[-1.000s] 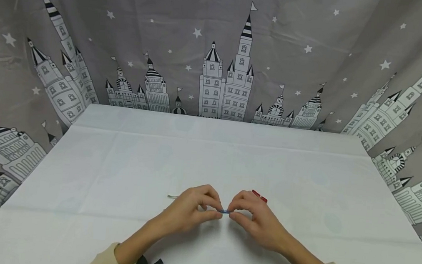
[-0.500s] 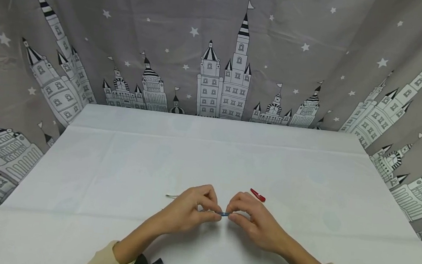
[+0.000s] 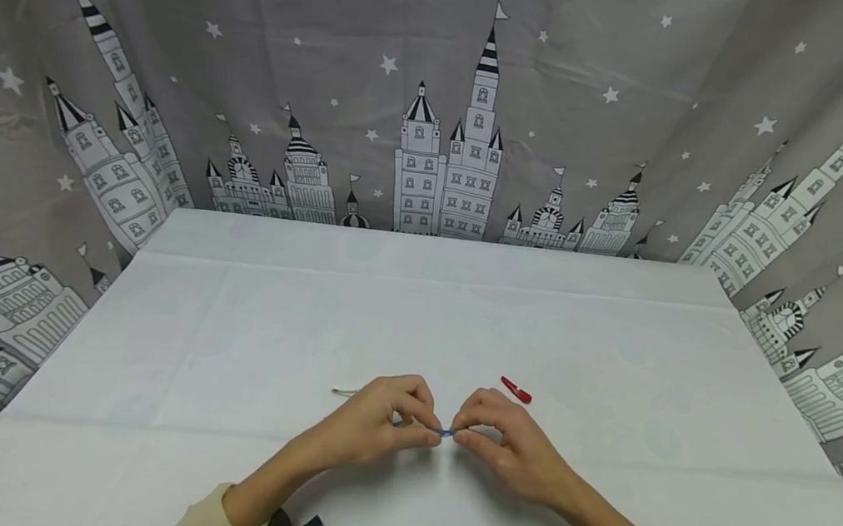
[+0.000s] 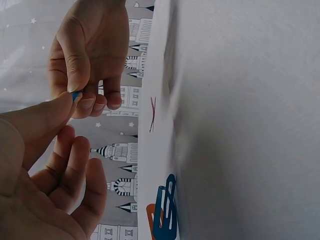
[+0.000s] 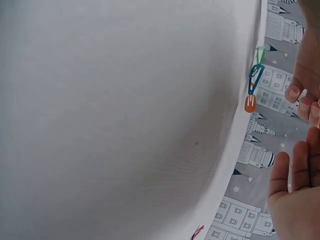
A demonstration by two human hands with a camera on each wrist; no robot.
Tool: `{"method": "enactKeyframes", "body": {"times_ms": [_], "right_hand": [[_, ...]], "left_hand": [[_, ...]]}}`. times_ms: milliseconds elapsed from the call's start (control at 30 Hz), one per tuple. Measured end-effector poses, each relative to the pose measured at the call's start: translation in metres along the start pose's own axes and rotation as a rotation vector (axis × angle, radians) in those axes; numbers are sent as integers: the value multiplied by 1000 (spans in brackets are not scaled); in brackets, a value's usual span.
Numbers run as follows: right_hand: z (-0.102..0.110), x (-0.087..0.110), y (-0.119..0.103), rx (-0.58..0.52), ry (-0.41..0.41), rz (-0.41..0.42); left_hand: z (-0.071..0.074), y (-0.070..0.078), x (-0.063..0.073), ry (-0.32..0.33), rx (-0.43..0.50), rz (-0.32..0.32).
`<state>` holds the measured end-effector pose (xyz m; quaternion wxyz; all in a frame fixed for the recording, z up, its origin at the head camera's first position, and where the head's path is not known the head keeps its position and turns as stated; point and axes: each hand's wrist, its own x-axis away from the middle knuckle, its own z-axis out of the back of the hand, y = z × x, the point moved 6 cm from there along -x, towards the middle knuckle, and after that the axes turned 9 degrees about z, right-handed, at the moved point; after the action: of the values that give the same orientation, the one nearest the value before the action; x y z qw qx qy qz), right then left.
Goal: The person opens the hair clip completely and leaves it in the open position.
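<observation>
A small blue hair clip (image 3: 446, 434) is held between my two hands over the white table, with most of it hidden by the fingertips. My left hand (image 3: 381, 423) pinches one end between thumb and fingers. On the other end, the thumb and index finger of my right hand (image 3: 514, 448) grip it. In the left wrist view a bit of the blue hair clip (image 4: 75, 95) peeks out where the fingertips meet. Beyond my right hand lies a red hair clip (image 3: 516, 390).
Other snap clips lie on the white cloth (image 3: 416, 321): a blue clip (image 4: 171, 225) overlapping an orange clip (image 4: 149, 214), and a green clip (image 5: 260, 55). Part of a pale clip (image 3: 343, 391) shows past my left hand. A grey castle-print curtain (image 3: 581, 68) surrounds the table.
Both hands have shifted slightly toward the body with the blue hair clip between them. More of the red clip shows beyond my right hand.
</observation>
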<state>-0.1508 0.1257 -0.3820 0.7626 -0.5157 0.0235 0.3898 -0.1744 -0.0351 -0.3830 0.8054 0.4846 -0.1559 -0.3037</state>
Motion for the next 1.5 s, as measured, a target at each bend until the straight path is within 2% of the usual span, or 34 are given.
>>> {"method": "enactKeyframes", "body": {"times_ms": [233, 500, 867, 1067, 1233, 1500], "right_hand": [[-2, 1, 1, 25, -5, 4], [-1, 2, 0, 18, 15, -16], [1, 3, 1, 30, 59, 3], [2, 3, 2, 105, 97, 5], [5, 2, 6, 174, 131, -42], [6, 3, 10, 210, 146, -64]], "left_hand": [[-1, -1, 1, 9, -54, 49], [2, 0, 3, 27, -79, 37], [5, -1, 3, 62, -105, 24], [6, -2, 2, 82, -117, 42], [5, -3, 1, 107, -141, 28], [3, -4, 0, 141, -188, 14]]}}
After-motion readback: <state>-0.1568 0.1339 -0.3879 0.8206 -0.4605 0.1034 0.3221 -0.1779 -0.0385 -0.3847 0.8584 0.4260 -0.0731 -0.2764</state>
